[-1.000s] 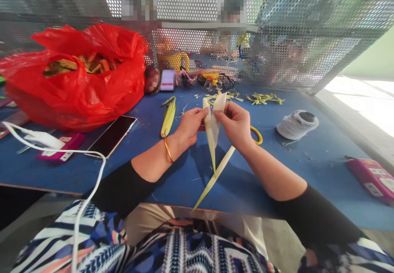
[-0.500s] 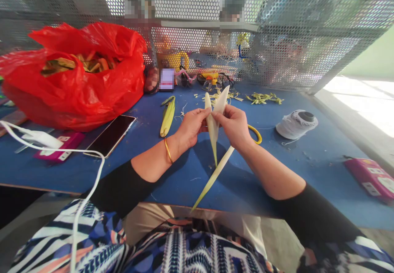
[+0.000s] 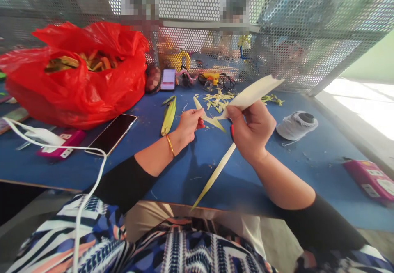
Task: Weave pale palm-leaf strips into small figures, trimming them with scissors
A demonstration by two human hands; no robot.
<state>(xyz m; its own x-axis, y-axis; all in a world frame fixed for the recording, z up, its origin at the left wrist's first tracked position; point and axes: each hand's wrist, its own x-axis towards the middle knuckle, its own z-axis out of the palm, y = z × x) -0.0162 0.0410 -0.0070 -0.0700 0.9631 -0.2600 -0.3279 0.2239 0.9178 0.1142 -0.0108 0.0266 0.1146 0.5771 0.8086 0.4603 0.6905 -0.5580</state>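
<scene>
My left hand, with a gold bangle at the wrist, pinches a narrow corn husk strip between thumb and fingers. My right hand is closed on a wider, pale corn husk piece that slants up to the right. The two pieces lie close together between the hands; whether they are still joined I cannot tell. Below, a long husk strip lies on the blue table, its upper end by my right hand. A small red part shows beside that hand, its rest hidden.
Left stands a red plastic bag of husks, with a phone before it. A green husk bundle and husk scraps lie farther in. Right are a white thread spool and purple box. A perforated metal screen borders the back.
My right hand has moved up and right with the wider husk, swinging it away from the narrow one. My left hand stays nearly in place, and its strip now tilts down to the right.
</scene>
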